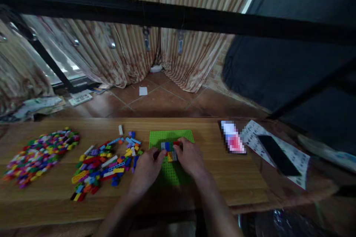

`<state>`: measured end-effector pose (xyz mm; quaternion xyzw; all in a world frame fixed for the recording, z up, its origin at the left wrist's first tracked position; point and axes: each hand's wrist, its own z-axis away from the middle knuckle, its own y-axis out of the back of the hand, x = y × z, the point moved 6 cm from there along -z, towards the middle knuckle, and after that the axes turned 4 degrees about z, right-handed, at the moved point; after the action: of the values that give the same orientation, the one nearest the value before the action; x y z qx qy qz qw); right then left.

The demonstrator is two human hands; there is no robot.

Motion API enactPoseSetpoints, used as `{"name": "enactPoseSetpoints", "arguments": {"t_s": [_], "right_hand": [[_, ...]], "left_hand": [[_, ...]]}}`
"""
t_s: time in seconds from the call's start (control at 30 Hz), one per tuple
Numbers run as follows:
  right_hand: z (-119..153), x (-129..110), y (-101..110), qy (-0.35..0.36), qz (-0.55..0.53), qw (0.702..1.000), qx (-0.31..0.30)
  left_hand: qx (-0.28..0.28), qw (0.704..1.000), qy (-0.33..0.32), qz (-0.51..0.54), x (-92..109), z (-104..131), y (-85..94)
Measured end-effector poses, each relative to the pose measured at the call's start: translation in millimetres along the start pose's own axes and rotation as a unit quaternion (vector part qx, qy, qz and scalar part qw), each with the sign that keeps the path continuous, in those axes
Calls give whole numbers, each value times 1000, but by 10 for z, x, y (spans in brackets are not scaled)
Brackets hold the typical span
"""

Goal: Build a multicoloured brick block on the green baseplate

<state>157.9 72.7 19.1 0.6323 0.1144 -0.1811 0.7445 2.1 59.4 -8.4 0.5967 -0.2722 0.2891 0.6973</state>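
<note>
A green studded baseplate (pixel 170 176) lies on the wooden table in front of me. On its upper middle sits a small cluster of toy bricks (pixel 167 146) in grey, blue, red and yellow. My left hand (pixel 147 168) grips the cluster's left side with fingers curled and thumb against it. From the right, my right hand (pixel 190 155) closes on the other side, fingertips near a red brick. The fingers hide part of the bricks, so I cannot tell whether each is pressed onto the studs.
Left of the baseplate lies a loose heap of mixed bricks (pixel 111 166), with a pile of tiny colourful pieces (pixel 44 155) farther left. A lone white brick (pixel 120 130) is near the far edge. To the right are a pixelated device (pixel 233 139), a printed sheet (pixel 299 164) and a black phone (pixel 278 155).
</note>
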Motion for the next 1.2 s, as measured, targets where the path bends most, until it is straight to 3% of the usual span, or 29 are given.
{"name": "enactPoseSetpoints", "arguments": {"t_s": [0.77,1.03,1.2], "right_hand": [[-33,26,-35,2,5,1000,4],[-42,35,-47,-2,11,1000,-3],[-57,41,-46,4,22,1000,-3]], "left_hand": [[5,999,-13,30,10,-1,0],[-32,996,-12,83,-42,-9,3],[-21,996,-2,84,-46,-5,3]]}}
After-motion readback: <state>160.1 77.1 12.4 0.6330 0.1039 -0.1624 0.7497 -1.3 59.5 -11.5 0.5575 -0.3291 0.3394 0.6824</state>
